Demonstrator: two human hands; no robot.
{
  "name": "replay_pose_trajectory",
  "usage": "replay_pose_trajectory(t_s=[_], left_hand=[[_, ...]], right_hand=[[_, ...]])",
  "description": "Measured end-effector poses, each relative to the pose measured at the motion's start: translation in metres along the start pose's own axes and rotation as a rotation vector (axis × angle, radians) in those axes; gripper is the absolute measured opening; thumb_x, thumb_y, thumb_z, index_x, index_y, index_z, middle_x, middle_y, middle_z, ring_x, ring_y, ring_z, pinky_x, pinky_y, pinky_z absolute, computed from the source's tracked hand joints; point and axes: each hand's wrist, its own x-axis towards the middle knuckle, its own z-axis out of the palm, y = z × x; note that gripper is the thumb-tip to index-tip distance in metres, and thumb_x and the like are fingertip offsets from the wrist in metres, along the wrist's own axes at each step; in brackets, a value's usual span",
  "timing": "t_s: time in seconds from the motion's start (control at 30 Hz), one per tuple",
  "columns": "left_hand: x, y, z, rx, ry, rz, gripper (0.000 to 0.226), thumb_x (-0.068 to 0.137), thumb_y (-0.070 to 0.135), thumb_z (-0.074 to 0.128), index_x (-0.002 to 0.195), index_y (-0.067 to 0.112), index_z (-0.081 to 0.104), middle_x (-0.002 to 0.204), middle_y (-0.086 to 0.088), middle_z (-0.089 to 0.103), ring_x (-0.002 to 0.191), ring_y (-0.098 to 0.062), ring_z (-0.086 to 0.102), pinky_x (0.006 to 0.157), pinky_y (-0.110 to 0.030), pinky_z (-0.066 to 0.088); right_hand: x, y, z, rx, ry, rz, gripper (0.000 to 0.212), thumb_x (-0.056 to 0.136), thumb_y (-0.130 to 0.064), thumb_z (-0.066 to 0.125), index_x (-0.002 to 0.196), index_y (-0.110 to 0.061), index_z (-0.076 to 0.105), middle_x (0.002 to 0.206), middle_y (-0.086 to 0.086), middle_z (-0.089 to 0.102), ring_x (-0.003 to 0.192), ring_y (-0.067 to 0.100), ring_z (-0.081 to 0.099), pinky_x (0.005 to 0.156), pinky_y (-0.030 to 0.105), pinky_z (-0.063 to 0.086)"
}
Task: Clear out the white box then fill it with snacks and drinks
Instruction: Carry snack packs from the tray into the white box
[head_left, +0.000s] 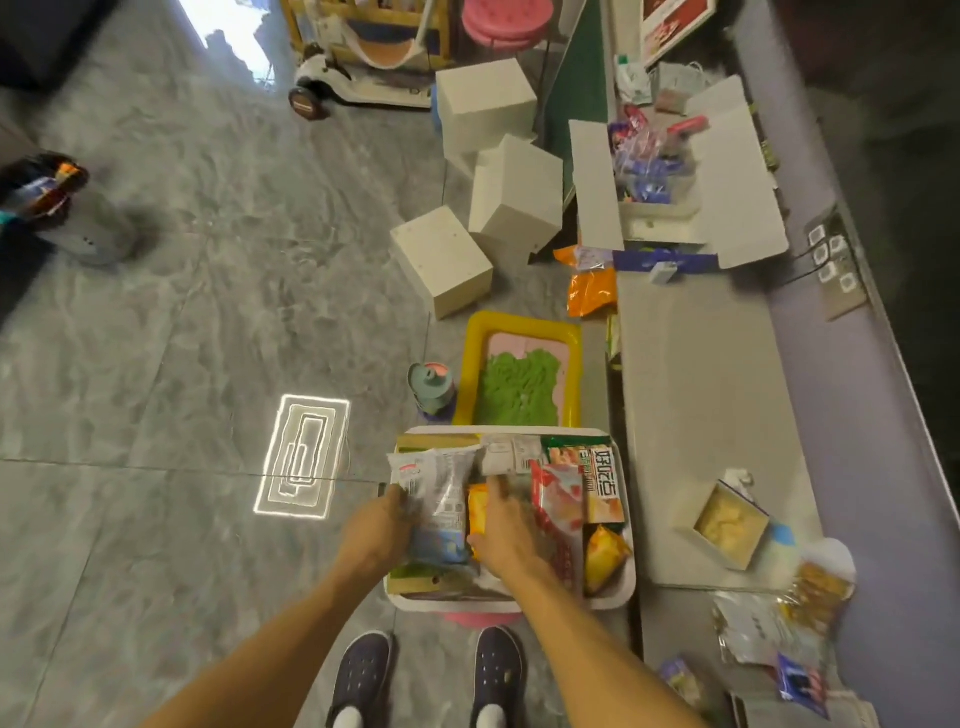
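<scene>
Left hand gripping packet, over white box

A home: a child's scooter, a pink stool and a sand-play tray on tiled floor.

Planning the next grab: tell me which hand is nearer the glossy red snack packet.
Right. The right hand lies just left of the red snack packet; the left hand grips a silvery packet farther left.
</scene>
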Motion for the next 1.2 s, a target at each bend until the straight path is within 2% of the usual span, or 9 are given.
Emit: replay_pose_trajectory(t_s=[0.13, 0.23, 0.37, 0.5, 0.6, 0.73, 0.83, 1.03, 1.2], left_hand=[[-0.014, 0.016, -0.036, -0.111, 0.052, 0.075, 0.028, 0.108, 0.036, 0.054, 0.133, 0.024, 0.060, 0.104, -0.002, 0.071, 0.082, -0.019, 0.070, 0.070, -0.034, 0.057], [-0.024, 0.034, -0.074, -0.111, 0.120, 0.151, 0.028, 0.106, 0.041, 0.057, 0.132, 0.032, 0.061, 0.103, 0.001, 0.074, 0.079, -0.017, 0.071, 0.069, -0.036, 0.062], [-0.049, 0.069, -0.138, -0.115, 0.242, 0.298, 0.027, 0.103, 0.040, 0.063, 0.128, 0.031, 0.066, 0.100, 0.003, 0.074, 0.078, -0.021, 0.069, 0.061, -0.030, 0.050], [-0.072, 0.101, -0.175, -0.098, 0.262, 0.437, 0.027, 0.102, 0.057, 0.055, 0.108, 0.031, 0.060, 0.100, 0.000, 0.075, 0.078, -0.024, 0.073, 0.063, -0.038, 0.061], [-0.107, 0.137, -0.199, -0.048, 0.257, 0.609, 0.019, 0.104, 0.047, 0.058, 0.103, 0.028, 0.060, 0.099, -0.001, 0.075, 0.077, -0.025, 0.072, 0.055, -0.033, 0.056], [-0.158, 0.183, -0.235, 0.043, 0.232, 0.855, 0.011, 0.102, 0.042, 0.062, 0.103, 0.031, 0.061, 0.097, -0.002, 0.076, 0.077, -0.028, 0.068, 0.066, -0.039, 0.057], [-0.202, 0.221, -0.257, 0.120, 0.219, 1.011, 0.016, 0.099, 0.048, 0.061, 0.102, 0.032, 0.062, 0.095, 0.002, 0.074, 0.082, -0.030, 0.070, 0.068, -0.039, 0.056], [-0.321, 0.286, -0.236, 0.257, 0.105, 1.354, 0.008, 0.097, 0.034, 0.071, 0.092, 0.032, 0.065, 0.087, 0.009, 0.067, 0.081, -0.021, 0.065, 0.068, -0.033, 0.045], [-0.434, 0.314, -0.148, 0.326, -0.051, 1.518, 0.017, 0.094, 0.040, 0.076, 0.102, 0.027, 0.072, 0.099, 0.008, 0.073, 0.086, -0.018, 0.070, 0.077, -0.038, 0.061]], right_hand=[[-0.013, -0.004, -0.026, 0.056, 0.049, -0.008, 0.079, 0.089, -0.014, 0.080, 0.151, -0.026, 0.032, 0.137, 0.012, 0.062, 0.121, 0.033, 0.064, 0.089, 0.044, 0.057], [-0.029, -0.006, -0.063, 0.129, 0.134, -0.011, 0.085, 0.087, -0.021, 0.081, 0.152, -0.035, 0.027, 0.137, 0.009, 0.062, 0.121, 0.034, 0.064, 0.090, 0.047, 0.058], [-0.060, -0.007, -0.135, 0.222, 0.237, -0.018, 0.082, 0.089, -0.029, 0.080, 0.155, -0.028, 0.032, 0.133, 0.013, 0.064, 0.118, 0.037, 0.064, 0.089, 0.045, 0.056], [-0.113, -0.001, -0.205, 0.347, 0.368, 0.012, 0.081, 0.088, -0.029, 0.083, 0.151, -0.034, 0.034, 0.131, 0.014, 0.064, 0.112, 0.038, 0.066, 0.081, 0.041, 0.054], [-0.169, 0.001, -0.247, 0.384, 0.515, 0.059, 0.078, 0.088, -0.032, 0.082, 0.150, -0.033, 0.034, 0.131, 0.014, 0.065, 0.113, 0.039, 0.065, 0.085, 0.044, 0.055], [-0.256, 0.004, -0.280, 0.419, 0.670, 0.161, 0.079, 0.088, -0.035, 0.081, 0.151, -0.029, 0.033, 0.133, 0.015, 0.063, 0.115, 0.041, 0.063, 0.086, 0.046, 0.055], [-0.325, 0.017, -0.290, 0.454, 0.799, 0.263, 0.080, 0.088, -0.035, 0.081, 0.152, -0.030, 0.033, 0.137, 0.014, 0.063, 0.123, 0.040, 0.061, 0.093, 0.047, 0.055], [-0.483, 0.071, -0.266, 0.499, 0.908, 0.521, 0.087, 0.087, -0.033, 0.080, 0.159, -0.029, 0.032, 0.141, 0.018, 0.062, 0.128, 0.042, 0.060, 0.098, 0.044, 0.053], [-0.620, 0.115, -0.203, 0.571, 1.034, 0.750, 0.094, 0.083, -0.038, 0.087, 0.159, -0.033, 0.033, 0.138, 0.015, 0.063, 0.121, 0.040, 0.063, 0.091, 0.041, 0.053]])
